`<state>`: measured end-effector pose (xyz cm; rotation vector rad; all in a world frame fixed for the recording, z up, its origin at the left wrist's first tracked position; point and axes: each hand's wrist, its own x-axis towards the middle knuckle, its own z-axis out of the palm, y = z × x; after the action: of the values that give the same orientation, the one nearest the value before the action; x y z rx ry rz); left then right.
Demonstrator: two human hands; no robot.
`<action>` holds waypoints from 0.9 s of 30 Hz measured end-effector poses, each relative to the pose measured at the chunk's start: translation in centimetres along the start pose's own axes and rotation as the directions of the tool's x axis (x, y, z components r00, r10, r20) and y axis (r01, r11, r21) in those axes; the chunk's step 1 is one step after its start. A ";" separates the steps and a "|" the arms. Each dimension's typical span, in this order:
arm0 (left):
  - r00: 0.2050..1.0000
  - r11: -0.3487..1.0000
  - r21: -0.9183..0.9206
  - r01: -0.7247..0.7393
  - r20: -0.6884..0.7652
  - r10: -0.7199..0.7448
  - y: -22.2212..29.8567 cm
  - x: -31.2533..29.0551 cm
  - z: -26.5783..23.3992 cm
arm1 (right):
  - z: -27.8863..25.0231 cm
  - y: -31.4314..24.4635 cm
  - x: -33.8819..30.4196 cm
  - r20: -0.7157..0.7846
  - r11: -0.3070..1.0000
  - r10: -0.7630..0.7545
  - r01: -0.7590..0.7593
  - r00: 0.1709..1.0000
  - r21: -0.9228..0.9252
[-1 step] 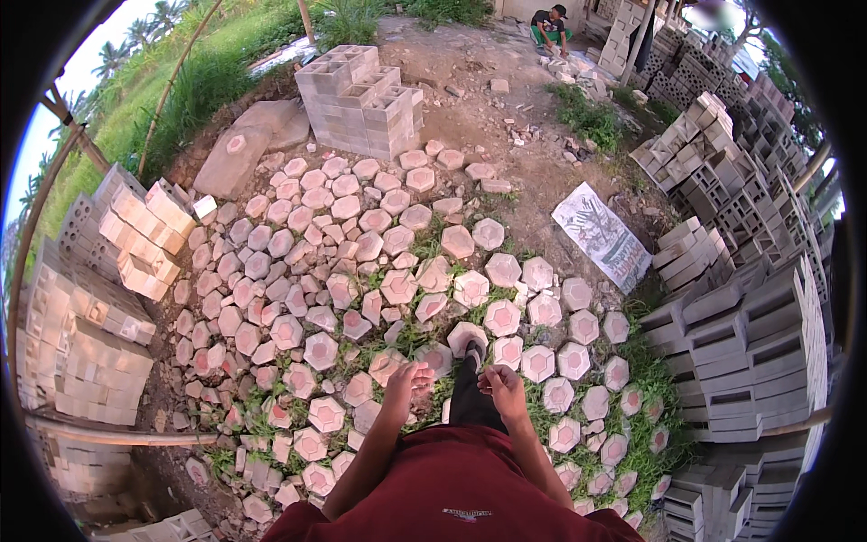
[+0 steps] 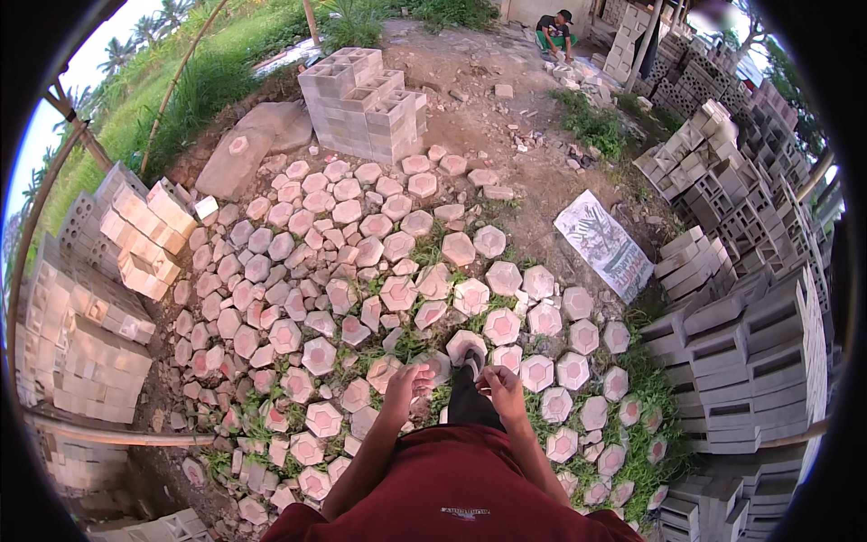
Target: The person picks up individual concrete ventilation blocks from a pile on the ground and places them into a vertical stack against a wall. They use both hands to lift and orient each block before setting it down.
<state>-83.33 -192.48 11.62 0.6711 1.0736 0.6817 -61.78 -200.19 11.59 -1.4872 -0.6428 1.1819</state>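
Left hand [image 2: 408, 387] at lower centre of the frame is half open, fingers loosely curled; right hand [image 2: 502, 388] just right of it is curled narrower, can't tell if it's holding anything. Nearest stuff is the grey hexagonal concrete pavers with pinkish centres [image 2: 501, 326], spread across mid-frame with green grass [image 2: 666, 388] around some. Plus a stepped stack of grey hollow blocks [image 2: 361, 104], upper left of centre

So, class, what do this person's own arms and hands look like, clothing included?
The left hand and right hand are bare, without gloves; both forearms are uncovered too. The dark red shirt has short sleeves and a small pale print.
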 end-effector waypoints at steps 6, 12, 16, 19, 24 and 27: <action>0.987 0.989 -0.011 -0.148 -0.059 0.147 8.2 15.1 8.2 | -5.0 -7.5 22.9 0.158 0.971 -0.109 0.139 0.981 -0.193; 0.931 0.935 -0.044 -0.351 -0.123 0.343 17.1 21.4 12.1 | -4.2 -16.5 37.0 0.235 0.964 -0.167 0.208 0.958 -0.164; 0.942 0.949 -0.138 -0.282 -0.225 0.247 19.5 24.5 12.8 | -1.3 -16.3 42.3 0.290 0.989 -0.111 0.134 0.951 -0.060; 0.949 0.968 -0.114 -0.222 -0.253 0.188 20.2 28.7 11.4 | 2.2 -15.7 44.4 0.342 0.994 0.006 0.032 0.940 -0.104; 0.949 0.977 -0.101 -0.186 -0.278 0.152 26.7 36.5 9.2 | 7.8 -16.8 48.9 0.466 0.966 0.191 -0.080 0.864 -0.246; 0.957 0.988 -0.098 -0.123 -0.276 0.092 31.0 42.2 6.5 | 10.8 -18.5 55.4 0.425 0.961 0.163 -0.046 0.891 -0.272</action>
<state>-68.94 -141.78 14.50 0.5498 1.2457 0.9426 -48.04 -142.38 11.49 -1.4845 -1.0696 1.5942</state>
